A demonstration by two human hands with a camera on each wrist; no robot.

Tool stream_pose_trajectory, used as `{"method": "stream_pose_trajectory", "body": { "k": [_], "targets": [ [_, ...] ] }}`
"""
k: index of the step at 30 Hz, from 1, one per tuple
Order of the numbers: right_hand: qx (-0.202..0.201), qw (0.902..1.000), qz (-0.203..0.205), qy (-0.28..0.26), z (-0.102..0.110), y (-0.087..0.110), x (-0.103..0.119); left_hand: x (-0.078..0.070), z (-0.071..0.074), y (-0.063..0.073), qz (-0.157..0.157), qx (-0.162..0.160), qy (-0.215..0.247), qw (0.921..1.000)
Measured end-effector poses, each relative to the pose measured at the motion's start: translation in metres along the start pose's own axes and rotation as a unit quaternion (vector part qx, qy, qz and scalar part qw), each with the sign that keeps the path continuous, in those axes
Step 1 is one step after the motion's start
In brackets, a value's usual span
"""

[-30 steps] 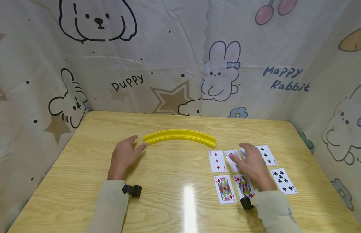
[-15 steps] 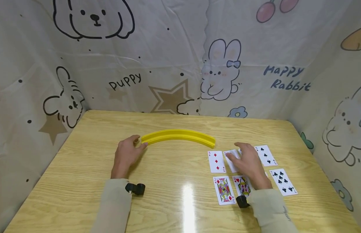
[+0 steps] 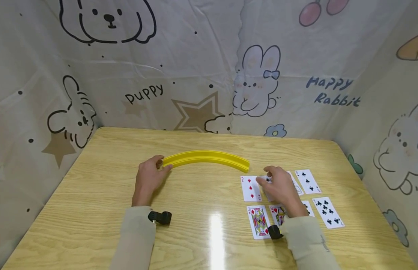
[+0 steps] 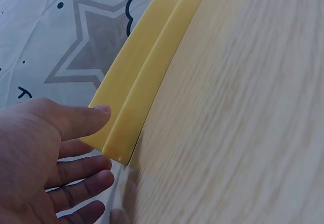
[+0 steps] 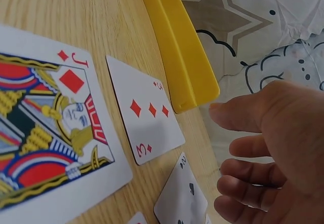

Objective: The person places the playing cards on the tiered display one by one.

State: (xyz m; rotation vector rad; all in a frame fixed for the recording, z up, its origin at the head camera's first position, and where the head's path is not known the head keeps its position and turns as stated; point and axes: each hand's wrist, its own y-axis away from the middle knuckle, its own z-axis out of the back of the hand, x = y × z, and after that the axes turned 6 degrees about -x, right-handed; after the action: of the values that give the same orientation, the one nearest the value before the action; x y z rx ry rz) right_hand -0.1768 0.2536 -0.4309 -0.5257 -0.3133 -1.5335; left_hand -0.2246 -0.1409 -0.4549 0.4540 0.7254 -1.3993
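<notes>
A curved yellow card holder [image 3: 205,155] with a lengthwise groove lies on the table in front of both hands. My left hand [image 3: 149,178] is at its left end; in the left wrist view the thumb [image 4: 96,118] overlaps the holder's face and the index fingertip is hidden behind the end. The other left fingers are loosely bent below it. My right hand [image 3: 280,187] hovers over the playing cards with thumb and fingers apart, holding nothing. Beneath it the two of spades [image 5: 182,193] is partly covered in the head view. The three of diamonds [image 3: 250,188] lies beside the thumb.
Face-up cards form two rows at the right: the jack of diamonds [image 3: 258,221], a partly covered queen [image 3: 278,214], the three of clubs [image 3: 307,181], the seven of clubs [image 3: 328,212] and others. A printed curtain [image 3: 182,67] encloses the wooden table [image 3: 188,232].
My right hand has moved left across the cards toward the holder's right end. My left hand has shifted slightly right, closer around the left end. The camera view has shifted a little.
</notes>
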Motion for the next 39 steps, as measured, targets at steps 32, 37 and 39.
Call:
{"method": "stream_pose_trajectory", "body": {
  "k": [32, 37, 39],
  "targets": [
    [0.082, 0.9945, -0.063, 0.020, -0.016, -0.015, 0.013, -0.002, -0.005, -0.006, 0.000, -0.008, 0.013, 0.9999],
    [0.088, 0.9938, -0.062, 0.029, -0.018, -0.016, 0.014, -0.003, -0.004, -0.005, 0.003, -0.009, 0.013, 0.9999],
    [0.090, 0.9932, -0.065, 0.035, -0.019, -0.017, 0.016, -0.003, -0.004, -0.005, 0.004, -0.010, 0.014, 0.9998]
  ]
}}
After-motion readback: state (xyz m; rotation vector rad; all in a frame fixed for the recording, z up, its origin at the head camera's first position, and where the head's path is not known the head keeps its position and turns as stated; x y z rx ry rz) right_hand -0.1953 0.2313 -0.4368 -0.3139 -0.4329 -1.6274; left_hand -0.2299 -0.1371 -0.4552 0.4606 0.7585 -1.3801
